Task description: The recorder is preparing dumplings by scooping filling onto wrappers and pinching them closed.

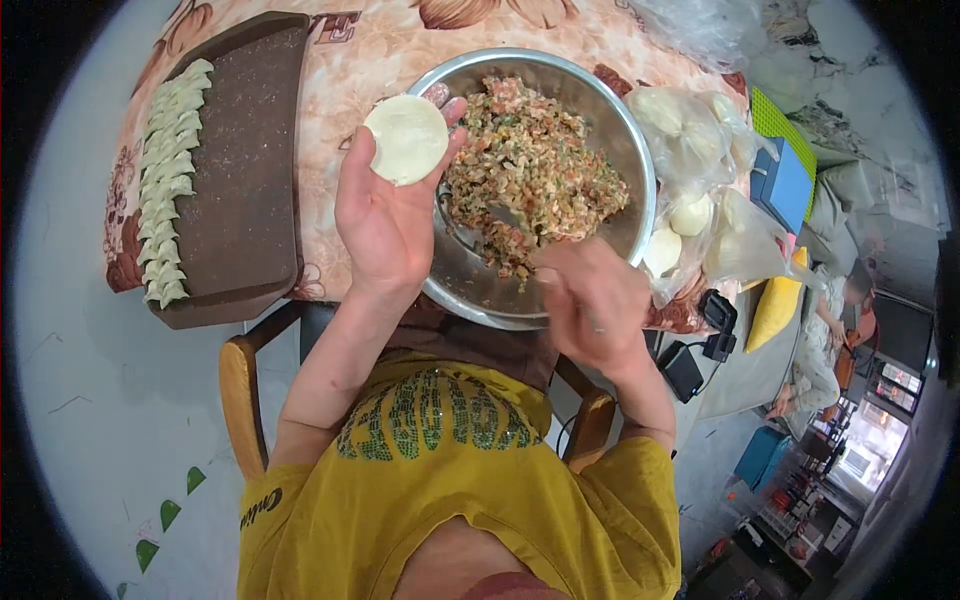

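Observation:
A round, pale dumpling wrapper [406, 140] lies across the fingers of my left hand [388, 220], which holds it palm up beside the bowl's left rim. The large steel bowl [640, 190] contains a mound of chopped meat and vegetable filling [535, 165]. Over the bowl's near right side, my right hand [598, 305] is closed, its fingertips by the filling's lower edge. Whatever it grips is hidden by the fingers and the filling. Several folded dumplings [165, 190] stand in an overlapping row along the left side of a brown tray [245, 150].
Right of the bowl, clear plastic bags [690, 130] hold more round wrappers. Beyond them sits a blue box [782, 185]. A black device [682, 372] with a cable lies near the table's right edge. Wooden chair arms [240, 400] flank me. Another person [820, 330] is far right.

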